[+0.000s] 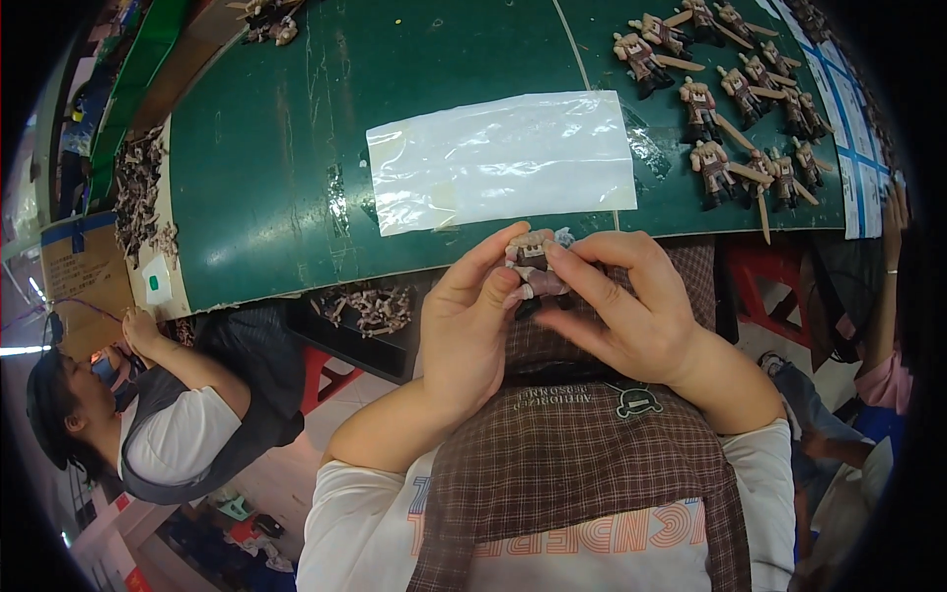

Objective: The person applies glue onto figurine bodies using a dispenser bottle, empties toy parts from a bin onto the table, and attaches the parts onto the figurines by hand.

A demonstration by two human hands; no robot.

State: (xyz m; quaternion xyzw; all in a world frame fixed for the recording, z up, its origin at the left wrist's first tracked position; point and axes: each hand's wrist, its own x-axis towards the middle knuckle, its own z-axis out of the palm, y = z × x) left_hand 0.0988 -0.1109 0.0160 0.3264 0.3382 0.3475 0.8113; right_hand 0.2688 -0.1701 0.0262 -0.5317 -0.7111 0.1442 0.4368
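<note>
Just past the table's near edge, both my hands hold a small toy figure (533, 259) with a beige and brown upper body and dark feet. My left hand (462, 326) pinches its left side between thumb and fingers. From the other side, my right hand (646, 311) presses thumb and index finger against the figure; the fingers partly hide it. Beyond my hands, a glossy white plastic sheet (503, 163) lies on the green table (266, 197). Several similar figures (705, 168) with long tan blades lie in loose rows at the far right.
Brown small parts (140, 192) are heaped along the table's left edge. A black tray (380, 350) of parts sits below it, beside a red stool (330, 375). A co-worker (182, 424) sits at the left near a cardboard box (89, 281); another person's arm (888, 286) shows at the right.
</note>
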